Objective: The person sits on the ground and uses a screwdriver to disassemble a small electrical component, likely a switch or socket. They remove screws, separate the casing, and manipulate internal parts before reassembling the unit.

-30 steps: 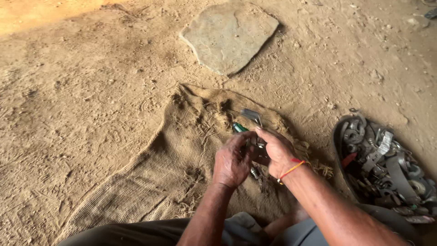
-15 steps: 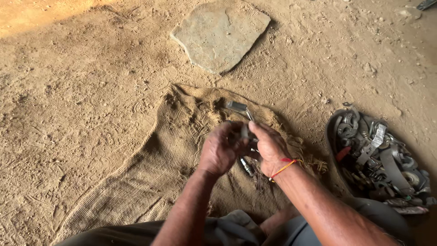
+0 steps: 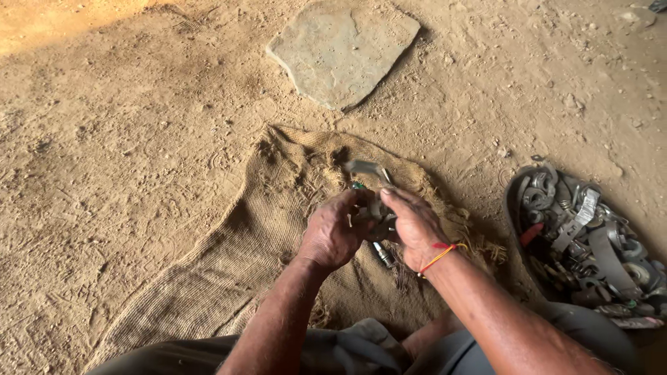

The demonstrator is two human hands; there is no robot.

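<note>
Over a worn burlap sack (image 3: 229, 278) spread on the dirt, both of my hands close around a small grey metal part (image 3: 369, 171) whose flat end sticks up above my fingers. My left hand (image 3: 335, 232) grips it from the left side. My right hand (image 3: 411, 226), with a red and yellow thread on the wrist, holds it from the right. A short metal cylinder (image 3: 383, 255) lies on the sack just below my hands. The part's lower half is hidden by my fingers.
A flat grey stone slab (image 3: 344, 48) lies on the dirt beyond the sack. At the right, a dark tray (image 3: 517, 191) holds several metal rings, washers and scrap pieces. Sandy ground surrounds the sack. My knees are at the bottom edge.
My hands have stayed together on the metal part and turned it slightly; the part's top now stands a little more upright. The view has shifted slightly.
</note>
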